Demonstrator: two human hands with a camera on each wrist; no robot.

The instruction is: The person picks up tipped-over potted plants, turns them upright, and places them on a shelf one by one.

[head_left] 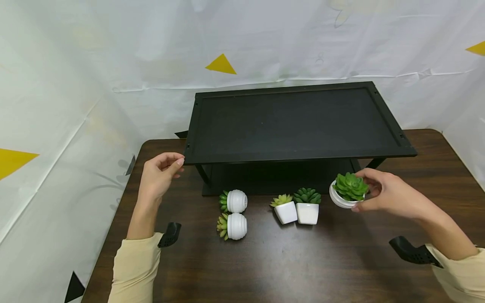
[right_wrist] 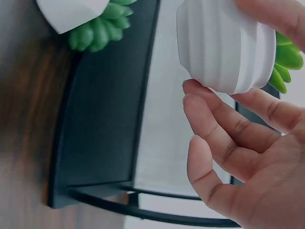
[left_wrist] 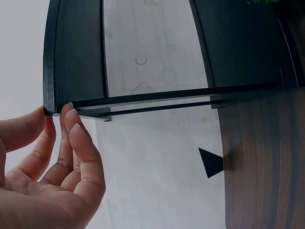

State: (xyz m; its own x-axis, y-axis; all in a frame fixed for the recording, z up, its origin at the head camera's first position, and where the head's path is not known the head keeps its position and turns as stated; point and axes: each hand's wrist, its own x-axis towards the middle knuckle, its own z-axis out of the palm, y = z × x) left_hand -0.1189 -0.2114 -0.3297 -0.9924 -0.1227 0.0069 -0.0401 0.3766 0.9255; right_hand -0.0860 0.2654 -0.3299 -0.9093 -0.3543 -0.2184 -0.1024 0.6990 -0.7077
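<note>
My right hand [head_left: 386, 193] grips a potted succulent [head_left: 350, 187] by its round white pot, upright in front of the shelf's right end. In the right wrist view, its ribbed pot [right_wrist: 219, 47] sits between thumb and fingers. My left hand [head_left: 157, 174] pinches the near left corner of a black two-tier shelf [head_left: 291, 122]; the left wrist view shows thumb and fingertips at that corner [left_wrist: 51, 107]. Two succulents in round white pots [head_left: 237, 201] [head_left: 237, 226] lie on their sides. Two succulents in square white pots [head_left: 286, 212] [head_left: 307, 213] lie side by side before the shelf.
The shelf stands on a dark wooden table [head_left: 280, 269], its top tier raised over a lower one [head_left: 265, 179]. Behind it hangs a white sheet [head_left: 265, 42] with yellow and black triangles. Black wrist cameras [head_left: 169, 235] [head_left: 411, 251] jut from both sleeves.
</note>
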